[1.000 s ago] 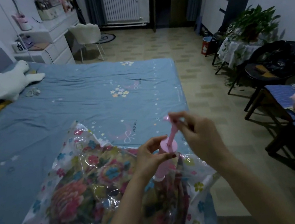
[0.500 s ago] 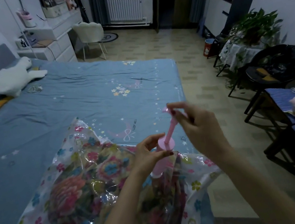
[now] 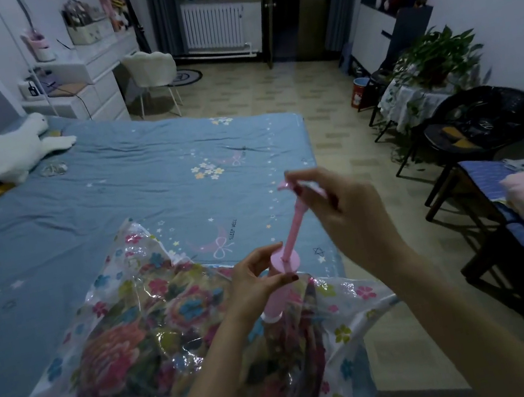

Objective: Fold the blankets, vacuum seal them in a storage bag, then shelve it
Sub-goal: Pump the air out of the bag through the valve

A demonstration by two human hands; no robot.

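My left hand gripping the pink plastic pump barrel on the clear floral storage bag, my right hand fingers pinching its raised plunger handle, blue bed beneath

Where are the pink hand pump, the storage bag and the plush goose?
pink hand pump (image 3: 292, 233): head view, on its raised plunger rod.
storage bag (image 3: 128, 342): head view, on its clear flowered top.
plush goose (image 3: 9, 157): head view, on its white body.
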